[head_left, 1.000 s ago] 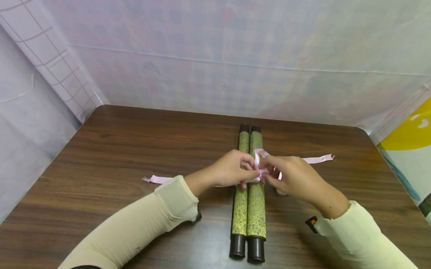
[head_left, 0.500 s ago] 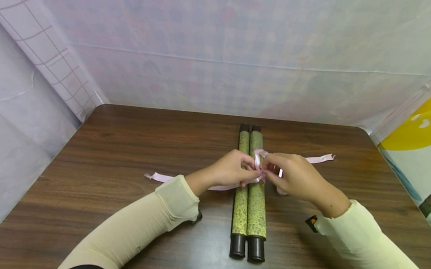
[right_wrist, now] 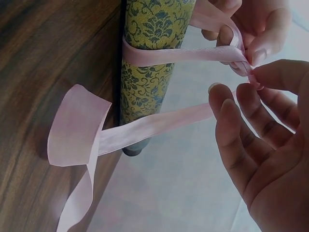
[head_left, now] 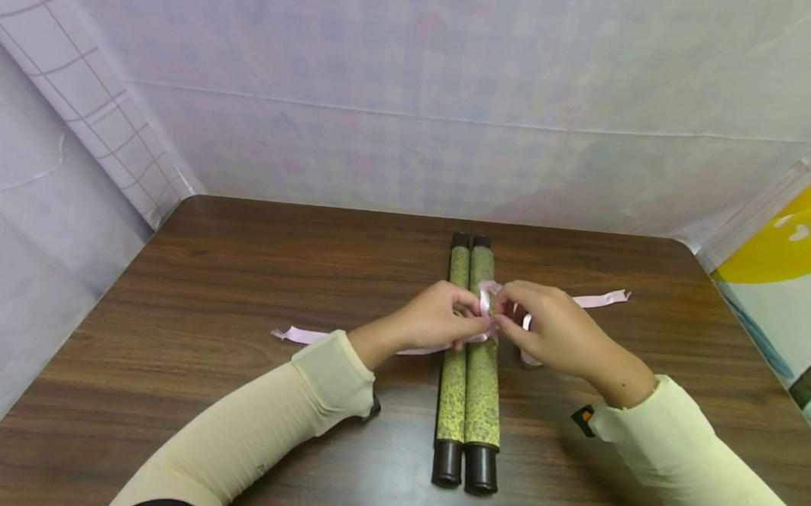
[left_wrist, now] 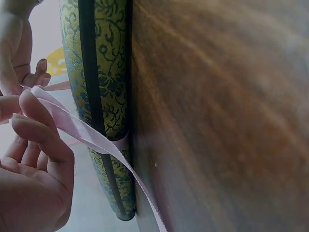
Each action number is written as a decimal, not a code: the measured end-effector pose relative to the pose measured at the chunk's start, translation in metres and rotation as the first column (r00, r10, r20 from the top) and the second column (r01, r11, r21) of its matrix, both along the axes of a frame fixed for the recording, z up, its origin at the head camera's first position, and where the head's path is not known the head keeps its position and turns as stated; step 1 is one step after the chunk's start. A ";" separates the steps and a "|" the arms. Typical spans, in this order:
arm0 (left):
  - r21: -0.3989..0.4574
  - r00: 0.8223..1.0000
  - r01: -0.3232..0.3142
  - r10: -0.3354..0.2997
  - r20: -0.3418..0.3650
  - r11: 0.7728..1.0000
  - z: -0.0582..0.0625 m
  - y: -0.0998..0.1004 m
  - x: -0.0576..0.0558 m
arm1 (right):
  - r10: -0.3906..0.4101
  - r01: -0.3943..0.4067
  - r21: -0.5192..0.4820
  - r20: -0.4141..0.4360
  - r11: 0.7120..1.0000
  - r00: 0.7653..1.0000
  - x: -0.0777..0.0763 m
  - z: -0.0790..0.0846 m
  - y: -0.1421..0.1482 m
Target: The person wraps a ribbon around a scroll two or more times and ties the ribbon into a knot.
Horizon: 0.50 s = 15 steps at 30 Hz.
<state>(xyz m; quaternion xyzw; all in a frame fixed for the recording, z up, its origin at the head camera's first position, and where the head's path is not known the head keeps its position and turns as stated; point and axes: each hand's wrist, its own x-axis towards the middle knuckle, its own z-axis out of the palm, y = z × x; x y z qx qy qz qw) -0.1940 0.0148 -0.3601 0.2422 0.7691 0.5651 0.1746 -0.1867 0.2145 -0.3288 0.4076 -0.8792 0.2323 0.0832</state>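
A rolled scroll (head_left: 482, 398), with two side-by-side rolls in yellow-green patterned cloth and dark end knobs, lies lengthwise on the table. Pink ribbon (right_wrist: 159, 57) wraps around it and gathers in a twisted loop above. My left hand (head_left: 436, 316) pinches the ribbon between thumb and forefinger over the rolls; the left wrist view shows a ribbon tail (left_wrist: 79, 126) running down from that pinch. From the other side, my right hand (head_left: 556, 330) pinches the ribbon at the gathered spot with thumb and fingertips. The crossing itself is partly hidden by fingers.
The brown wood-grain table (head_left: 239, 275) carries ribbon tails to both sides, the left end (head_left: 305, 335) and the right end (head_left: 603, 299). A wide ribbon fold (right_wrist: 77, 128) curls beside the scroll. A pale patterned curtain (head_left: 414, 93) hangs behind the table's back edge.
My right hand has lifted slightly, its fingers shifting at the gathered ribbon. The left ribbon tail has shifted a little, and more of it shows beside the left wrist. The scroll has stayed put.
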 end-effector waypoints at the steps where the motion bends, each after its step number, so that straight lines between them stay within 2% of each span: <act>1: 0.002 1.000 -0.004 0.004 0.009 1.000 0.000 0.000 0.000 | -0.002 0.002 0.001 0.007 1.000 1.000 0.000 0.000 -0.001; 6: 0.007 1.000 -0.016 0.016 0.022 1.000 0.000 -0.001 -0.001 | -0.013 0.013 0.005 0.015 1.000 1.000 0.001 0.002 -0.002; 15: -0.011 0.999 0.004 -0.004 -0.041 1.000 -0.001 -0.003 -0.002 | -0.046 0.046 0.010 0.022 0.999 0.999 0.001 0.006 -0.004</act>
